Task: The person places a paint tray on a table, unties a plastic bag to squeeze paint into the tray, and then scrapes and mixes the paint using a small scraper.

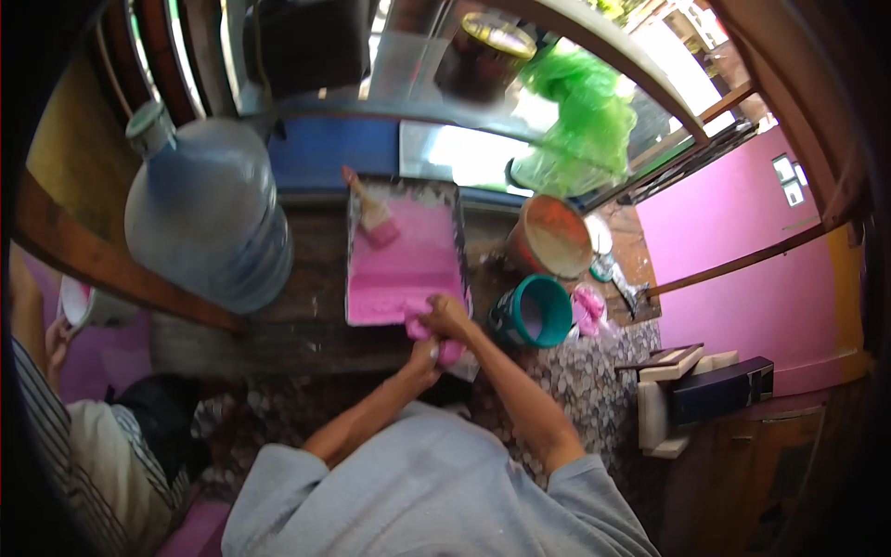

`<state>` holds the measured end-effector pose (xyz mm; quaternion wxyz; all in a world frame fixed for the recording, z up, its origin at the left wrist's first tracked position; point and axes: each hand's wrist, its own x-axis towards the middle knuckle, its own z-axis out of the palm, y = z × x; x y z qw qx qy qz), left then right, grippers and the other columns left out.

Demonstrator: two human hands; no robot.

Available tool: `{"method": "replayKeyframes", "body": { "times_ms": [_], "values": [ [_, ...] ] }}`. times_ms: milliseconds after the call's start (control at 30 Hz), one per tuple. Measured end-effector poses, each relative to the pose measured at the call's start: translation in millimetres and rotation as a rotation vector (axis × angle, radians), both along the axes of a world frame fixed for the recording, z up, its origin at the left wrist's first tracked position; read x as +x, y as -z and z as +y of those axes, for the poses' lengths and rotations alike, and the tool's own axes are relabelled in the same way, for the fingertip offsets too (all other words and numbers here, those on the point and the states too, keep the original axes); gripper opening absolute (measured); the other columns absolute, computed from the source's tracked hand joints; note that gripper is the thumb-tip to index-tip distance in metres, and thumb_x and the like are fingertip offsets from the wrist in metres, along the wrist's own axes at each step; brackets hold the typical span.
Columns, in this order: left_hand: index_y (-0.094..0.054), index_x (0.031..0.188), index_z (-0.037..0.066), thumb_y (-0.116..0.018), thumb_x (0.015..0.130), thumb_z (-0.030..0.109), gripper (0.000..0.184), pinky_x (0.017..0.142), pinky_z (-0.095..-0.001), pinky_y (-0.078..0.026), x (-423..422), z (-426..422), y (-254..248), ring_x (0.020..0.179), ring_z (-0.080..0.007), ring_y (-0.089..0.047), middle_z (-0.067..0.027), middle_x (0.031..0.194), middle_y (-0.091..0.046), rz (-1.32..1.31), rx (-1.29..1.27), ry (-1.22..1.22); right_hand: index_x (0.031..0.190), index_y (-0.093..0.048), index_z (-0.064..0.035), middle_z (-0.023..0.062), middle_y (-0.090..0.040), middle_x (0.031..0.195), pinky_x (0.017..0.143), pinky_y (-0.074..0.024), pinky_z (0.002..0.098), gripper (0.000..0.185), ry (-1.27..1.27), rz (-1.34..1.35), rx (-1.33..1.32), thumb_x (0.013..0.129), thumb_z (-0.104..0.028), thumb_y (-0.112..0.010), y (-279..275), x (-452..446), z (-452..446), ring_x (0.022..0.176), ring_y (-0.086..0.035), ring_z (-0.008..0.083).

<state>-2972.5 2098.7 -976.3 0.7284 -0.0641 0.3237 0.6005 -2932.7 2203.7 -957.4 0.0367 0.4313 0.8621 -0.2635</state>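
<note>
A black-rimmed paint tray (pixel 349 269) holds pink paint, and a paintbrush (pixel 376 221) with pink-coated bristles lies in it. At the tray's near edge, my right hand (pixel 447 318) closes on a lumpy pink bundle (pixel 417 322). Just below it, my left hand (pixel 423 360) grips the same bundle, part of which bulges out on the right. Whether it is cloth or plastic I cannot make out, since my fingers hide much of it. Close to my right hand stands a teal bucket (pixel 546 311) with a pale inside.
A large clear water jug (pixel 209 218) stands left of the tray. Right of it are an orange bucket (pixel 549 237), a crumpled pink bag (pixel 587 309) and a green plastic bag (pixel 580 121). At far left, another person's hand (pixel 58 342) holds a white container (pixel 97 304).
</note>
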Motion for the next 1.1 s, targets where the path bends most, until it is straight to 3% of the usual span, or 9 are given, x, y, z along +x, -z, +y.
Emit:
{"method": "replayKeyframes", "body": {
  "times_ms": [33,67,167,267,367,467,767,1000,1100],
  "values": [
    [-0.048,0.121,0.005,-0.043,0.098,0.025,0.031,0.087,-0.0363,-0.051,3.0,1.3,6.5,0.101,-0.0187,-0.060,-0.0084,0.114,-0.059,0.006,-0.018,0.016,0.104,-0.063,-0.0022,0.0226,-0.062,0.104,0.086,-0.0477,0.0404,0.051,-0.051,0.023,0.091,0.071,-0.040,-0.070,21.2,7.8,5.3,0.099,-0.059,0.0367],
    [-0.048,0.119,0.004,-0.044,0.097,0.024,0.031,0.086,-0.0364,-0.052,5.0,-1.7,7.5,0.098,-0.0197,-0.061,-0.0089,0.112,-0.059,0.045,0.000,0.042,0.105,-0.062,-0.0038,0.0217,-0.062,0.106,0.084,-0.0484,0.0407,0.050,-0.083,-0.102,0.037,0.071,-0.039,-0.070,18.2,7.0,6.4,0.098,-0.060,0.0374],
    [-0.051,0.113,0.004,-0.048,0.095,0.020,0.024,0.078,-0.0339,-0.054,15.3,2.1,24.9,0.089,-0.0180,-0.063,-0.0079,0.104,-0.061,0.076,0.070,-0.021,0.097,-0.061,-0.0010,0.0236,-0.063,0.095,0.082,-0.0484,0.0442,0.044,-0.002,-0.041,-0.029,0.073,-0.038,-0.067,-0.8,5.9,-2.3,0.092,-0.060,0.0403],
    [-0.051,0.112,0.005,-0.051,0.094,0.019,0.023,0.073,-0.0316,-0.053,17.5,3.7,10.8,0.086,-0.0154,-0.062,-0.0062,0.100,-0.060,0.102,0.005,-0.057,0.101,-0.061,0.0061,0.0290,-0.061,0.100,0.083,-0.0479,0.0442,0.056,0.025,-0.035,-0.098,0.074,-0.042,-0.065,-10.8,-0.6,-3.5,0.096,-0.060,0.0418],
    [-0.050,0.114,0.005,-0.053,0.093,0.019,0.025,0.072,-0.0300,-0.052,13.8,-0.8,-7.9,0.087,-0.0137,-0.061,-0.0055,0.102,-0.059,0.155,-0.049,-0.086,0.101,-0.060,0.0124,0.0317,-0.061,0.100,0.083,-0.0477,0.0422,0.077,0.071,-0.088,-0.053,0.062,-0.053,-0.071,-25.6,-8.4,-10.5,0.097,-0.061,0.0396],
    [-0.049,0.116,0.005,-0.054,0.092,0.020,0.029,0.074,-0.0293,-0.051,10.3,-2.7,-9.0,0.090,-0.0131,-0.060,-0.0057,0.104,-0.058,0.247,-0.027,-0.069,0.100,-0.061,0.0126,0.0298,-0.063,0.096,0.081,-0.0485,0.0408,0.078,0.130,-0.021,-0.054,0.059,-0.052,-0.074,-30.5,-8.2,-10.9,0.092,-0.063,0.0376],
    [-0.048,0.117,0.002,-0.056,0.092,0.022,0.033,0.073,-0.0284,-0.049,12.3,14.6,-0.1,0.090,-0.0120,-0.058,-0.0060,0.105,-0.059,0.333,0.011,-0.016,0.094,-0.069,-0.0008,0.0247,-0.066,0.084,0.076,-0.0490,0.0407,0.046,0.172,0.043,-0.085,0.065,-0.036,-0.073,-29.9,-3.5,2.9,0.082,-0.066,0.0352],
    [-0.051,0.112,0.001,-0.055,0.091,0.022,0.030,0.070,-0.0283,-0.049,8.4,8.8,-0.6,0.087,-0.0116,-0.059,-0.0069,0.102,-0.059,0.336,-0.077,-0.019,0.092,-0.070,-0.0033,0.0236,-0.065,0.081,0.072,-0.0490,0.0407,0.035,0.075,0.094,-0.049,0.069,-0.029,-0.069,-35.0,-8.6,-3.9,0.078,-0.065,0.0352],
    [-0.051,0.112,0.002,-0.055,0.091,0.022,0.029,0.070,-0.0282,-0.048,2.7,9.1,0.3,0.087,-0.0115,-0.059,-0.0067,0.101,-0.059,0.328,-0.061,-0.046,0.092,-0.068,-0.0004,0.0224,-0.065,0.076,0.067,-0.0486,0.0373,0.033,0.092,0.114,-0.109,0.073,-0.026,-0.068,-35.9,-15.9,-3.5,0.070,-0.065,0.0299]
  ]
}}
